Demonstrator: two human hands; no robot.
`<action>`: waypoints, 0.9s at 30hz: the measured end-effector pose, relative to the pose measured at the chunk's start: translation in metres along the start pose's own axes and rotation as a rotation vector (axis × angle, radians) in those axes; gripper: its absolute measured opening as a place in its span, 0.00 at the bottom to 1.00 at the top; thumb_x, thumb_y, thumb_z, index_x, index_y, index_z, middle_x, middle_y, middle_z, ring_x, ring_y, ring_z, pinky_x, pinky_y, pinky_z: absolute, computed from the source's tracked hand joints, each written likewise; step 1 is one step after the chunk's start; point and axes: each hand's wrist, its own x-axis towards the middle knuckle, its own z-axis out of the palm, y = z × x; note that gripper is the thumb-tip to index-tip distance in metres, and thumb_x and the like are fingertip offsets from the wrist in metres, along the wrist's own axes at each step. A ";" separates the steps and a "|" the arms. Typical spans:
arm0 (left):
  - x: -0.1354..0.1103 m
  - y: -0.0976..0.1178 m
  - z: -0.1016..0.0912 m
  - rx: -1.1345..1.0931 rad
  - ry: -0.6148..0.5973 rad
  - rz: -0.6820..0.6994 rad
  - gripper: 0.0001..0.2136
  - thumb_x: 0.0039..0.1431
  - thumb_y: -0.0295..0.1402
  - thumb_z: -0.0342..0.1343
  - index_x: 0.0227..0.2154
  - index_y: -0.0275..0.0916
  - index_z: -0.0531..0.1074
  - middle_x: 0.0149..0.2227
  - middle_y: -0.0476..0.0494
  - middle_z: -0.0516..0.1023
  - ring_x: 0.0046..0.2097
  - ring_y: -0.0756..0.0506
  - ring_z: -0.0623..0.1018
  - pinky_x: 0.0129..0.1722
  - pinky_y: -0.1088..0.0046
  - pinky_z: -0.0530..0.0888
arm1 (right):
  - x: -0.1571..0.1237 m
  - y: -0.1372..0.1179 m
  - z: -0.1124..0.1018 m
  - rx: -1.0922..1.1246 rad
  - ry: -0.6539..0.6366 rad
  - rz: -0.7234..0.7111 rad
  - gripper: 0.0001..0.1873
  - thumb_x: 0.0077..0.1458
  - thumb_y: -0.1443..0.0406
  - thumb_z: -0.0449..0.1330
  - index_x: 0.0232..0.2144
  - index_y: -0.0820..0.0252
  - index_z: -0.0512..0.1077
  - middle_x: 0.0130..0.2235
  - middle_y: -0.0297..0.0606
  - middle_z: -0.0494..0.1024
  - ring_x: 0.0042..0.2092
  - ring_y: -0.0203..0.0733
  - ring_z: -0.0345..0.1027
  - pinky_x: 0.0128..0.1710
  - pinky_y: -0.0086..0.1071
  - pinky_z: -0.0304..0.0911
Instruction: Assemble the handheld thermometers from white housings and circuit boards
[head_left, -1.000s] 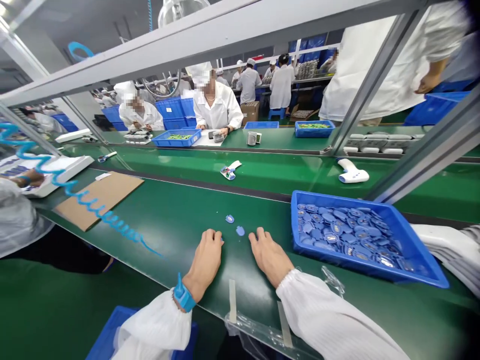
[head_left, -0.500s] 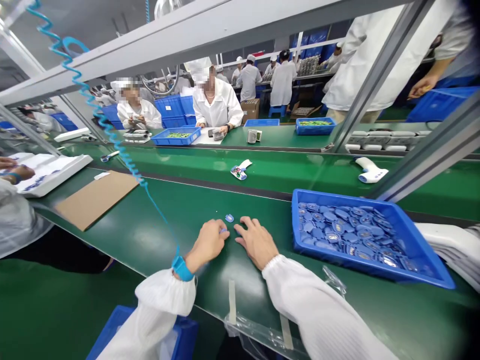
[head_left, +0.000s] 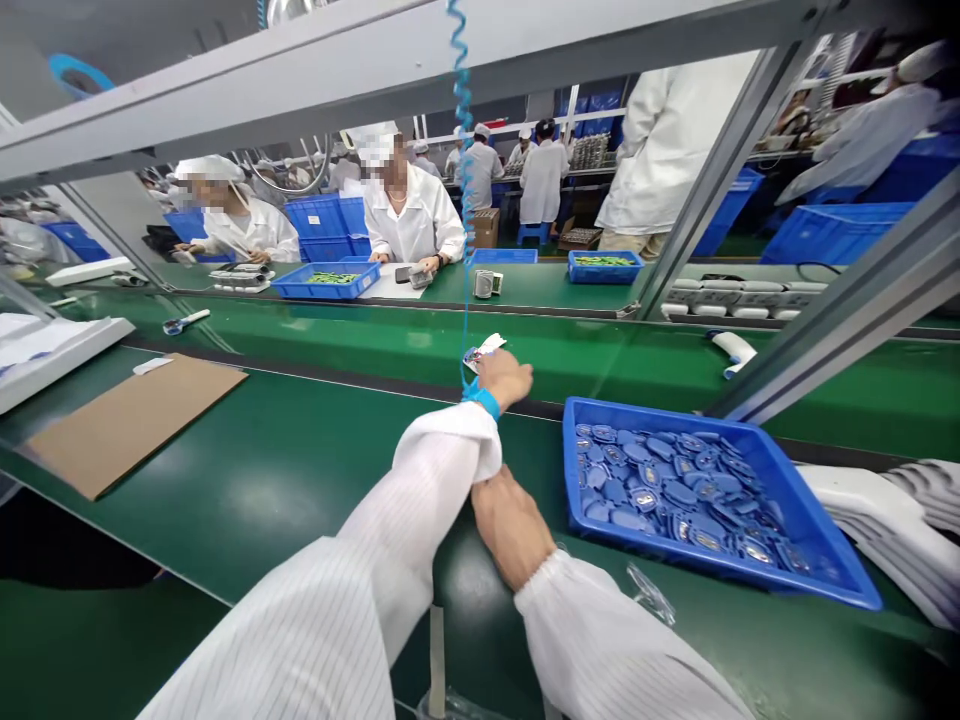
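Observation:
My left arm stretches forward across the green bench (head_left: 300, 470), and my left hand (head_left: 506, 378) sits at the edge of the far conveyor lane. Its fingers look curled; what they hold is hidden. A blue wrist strap (head_left: 484, 401) with a coiled blue cord (head_left: 463, 200) rises from that wrist. Just beyond the hand lies a small white and blue part (head_left: 482, 351). My right hand (head_left: 510, 520) rests on the bench under the left sleeve, its fingers hidden. To the right stands a blue tray (head_left: 675, 556) full of several small blue parts (head_left: 675, 480).
A cardboard sheet (head_left: 127, 420) lies at the left of the bench. A white handheld device (head_left: 733, 350) lies on the conveyor behind a slanted metal frame post (head_left: 712, 170). People in white coats work across the line with blue trays (head_left: 322, 283).
My left hand left the two small blue pieces near the bench's front and reached forward to the conveyor, crossing over my right hand. The camera view swung left and the cord now hangs upright.

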 end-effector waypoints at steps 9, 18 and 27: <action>0.067 -0.019 0.045 0.087 0.107 -0.230 0.23 0.64 0.41 0.59 0.57 0.35 0.68 0.60 0.33 0.66 0.61 0.34 0.68 0.59 0.48 0.67 | -0.078 0.155 -0.078 -0.279 0.364 0.248 0.21 0.69 0.59 0.45 0.49 0.64 0.73 0.48 0.55 0.76 0.47 0.57 0.70 0.48 0.52 0.69; 0.077 -0.036 0.002 0.137 0.071 -0.134 0.19 0.66 0.42 0.57 0.52 0.33 0.71 0.53 0.35 0.74 0.52 0.40 0.76 0.53 0.55 0.74 | -0.069 0.038 -0.005 -0.063 -0.063 -0.269 0.28 0.54 0.83 0.49 0.48 0.55 0.73 0.57 0.38 0.73 0.49 0.43 0.70 0.43 0.36 0.72; -0.019 -0.157 -0.105 0.201 0.237 -0.174 0.15 0.63 0.44 0.58 0.43 0.37 0.69 0.44 0.31 0.79 0.47 0.35 0.79 0.43 0.65 0.72 | -0.029 0.027 0.025 -0.151 -0.108 -0.178 0.16 0.70 0.67 0.45 0.41 0.63 0.72 0.43 0.48 0.75 0.44 0.48 0.69 0.38 0.38 0.67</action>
